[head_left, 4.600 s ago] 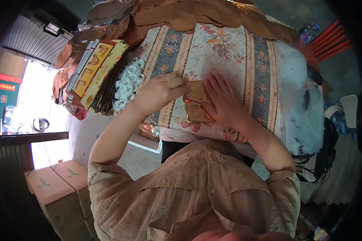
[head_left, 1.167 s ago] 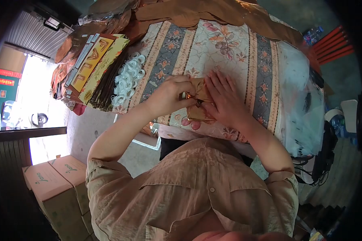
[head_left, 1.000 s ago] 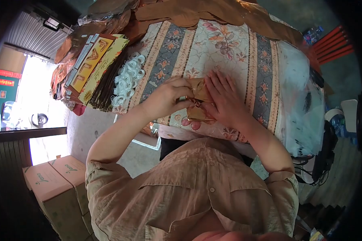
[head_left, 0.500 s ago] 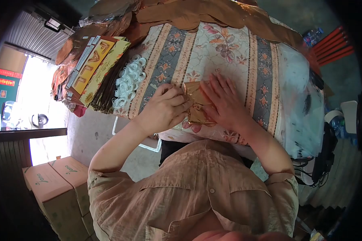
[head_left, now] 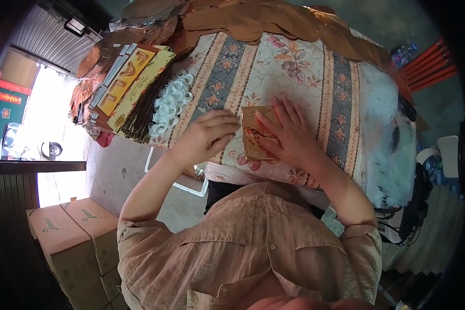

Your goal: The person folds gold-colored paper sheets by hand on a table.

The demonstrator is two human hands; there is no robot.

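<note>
A shiny gold-brown folded foil packet (head_left: 254, 135) lies on the patterned tablecloth (head_left: 274, 62) near the table's front edge. My right hand (head_left: 289, 132) rests on the packet's right side, fingers spread and pointing away from me. Just left of the packet, my left hand (head_left: 205, 135) is raised with its thumb apart from the fingers, and nothing shows between them. White plastic rings (head_left: 171, 103) are heaped at the left, beside a stack of yellow printed cards (head_left: 132, 85) with dark brown strips under it.
Brown foil sheets (head_left: 253, 20) lie along the table's far edge. Clear plastic bags (head_left: 380, 129) cover the right side. Red-orange poles (head_left: 429, 67) stand beyond at the right. Cardboard boxes (head_left: 70, 227) stand on the floor at the lower left.
My left hand has let go of the packet's left edge and moved slightly left, its fingers opening. My right hand stays on the packet. The view has shifted slightly.
</note>
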